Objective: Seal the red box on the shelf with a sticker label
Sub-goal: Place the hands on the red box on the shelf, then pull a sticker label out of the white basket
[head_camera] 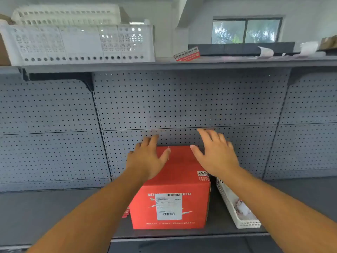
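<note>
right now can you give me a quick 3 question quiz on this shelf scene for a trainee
1. True or false: both hands are over the top of the red box.
2. What stands on the shelf just right of the box? A) white tray B) blue bucket C) tape roll
3. What is stuck on the box's front face?

Key: 1 true, left hand and right hand, both open; 2 A, the white tray; 3 a white shipping label.

A single head-worn wide-angle camera looks forward and slightly down, close to a grey metal shelf with a perforated back panel (182,106) filling mid-frame. Both bare forearms enter from the bottom corners; a window sits in the upper right, far off.
</note>
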`<control>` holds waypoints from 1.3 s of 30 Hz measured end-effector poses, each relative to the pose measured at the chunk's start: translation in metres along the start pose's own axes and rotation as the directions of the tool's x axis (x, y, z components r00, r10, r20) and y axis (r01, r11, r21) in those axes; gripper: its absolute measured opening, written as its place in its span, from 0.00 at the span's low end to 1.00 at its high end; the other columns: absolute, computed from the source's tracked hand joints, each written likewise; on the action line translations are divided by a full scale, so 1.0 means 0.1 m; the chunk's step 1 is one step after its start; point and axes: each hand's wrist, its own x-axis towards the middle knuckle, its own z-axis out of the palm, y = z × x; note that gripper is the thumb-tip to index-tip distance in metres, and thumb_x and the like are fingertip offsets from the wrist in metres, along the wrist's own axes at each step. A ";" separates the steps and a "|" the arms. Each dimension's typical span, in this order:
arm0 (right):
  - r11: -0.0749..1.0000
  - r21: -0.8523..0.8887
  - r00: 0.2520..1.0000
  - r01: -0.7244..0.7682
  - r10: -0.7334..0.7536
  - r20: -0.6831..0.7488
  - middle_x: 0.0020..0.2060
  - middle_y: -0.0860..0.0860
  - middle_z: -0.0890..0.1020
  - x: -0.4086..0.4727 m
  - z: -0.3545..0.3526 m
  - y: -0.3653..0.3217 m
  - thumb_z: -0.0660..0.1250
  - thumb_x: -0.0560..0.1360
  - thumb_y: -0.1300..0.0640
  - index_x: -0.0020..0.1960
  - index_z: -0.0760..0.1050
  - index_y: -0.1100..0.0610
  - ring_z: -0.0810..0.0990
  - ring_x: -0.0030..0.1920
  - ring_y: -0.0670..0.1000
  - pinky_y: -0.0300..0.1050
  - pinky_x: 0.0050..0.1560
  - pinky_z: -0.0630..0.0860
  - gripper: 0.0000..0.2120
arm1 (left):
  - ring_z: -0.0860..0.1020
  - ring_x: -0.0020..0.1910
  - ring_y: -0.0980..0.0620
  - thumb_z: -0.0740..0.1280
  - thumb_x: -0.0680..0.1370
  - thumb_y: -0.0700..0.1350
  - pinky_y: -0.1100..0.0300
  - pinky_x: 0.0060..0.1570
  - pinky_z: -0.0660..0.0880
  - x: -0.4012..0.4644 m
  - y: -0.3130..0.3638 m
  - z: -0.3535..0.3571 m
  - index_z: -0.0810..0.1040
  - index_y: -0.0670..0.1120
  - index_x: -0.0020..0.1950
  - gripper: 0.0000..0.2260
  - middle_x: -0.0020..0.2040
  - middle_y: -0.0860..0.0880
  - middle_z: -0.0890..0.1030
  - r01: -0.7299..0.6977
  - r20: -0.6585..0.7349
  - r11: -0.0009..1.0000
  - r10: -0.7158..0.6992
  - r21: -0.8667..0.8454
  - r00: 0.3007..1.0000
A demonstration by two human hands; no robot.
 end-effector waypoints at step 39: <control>0.969 0.174 0.937 0.174 -0.217 0.272 0.49 0.38 0.80 -0.40 0.65 0.66 0.65 0.73 0.35 0.51 0.82 0.46 0.76 0.51 0.43 0.46 0.56 0.73 0.17 | 0.60 0.76 0.48 0.46 0.77 0.72 0.35 0.75 0.54 -0.06 -0.58 0.92 0.64 0.60 0.75 0.30 0.76 0.56 0.68 -0.069 0.093 0.995 0.063 0.069 0.994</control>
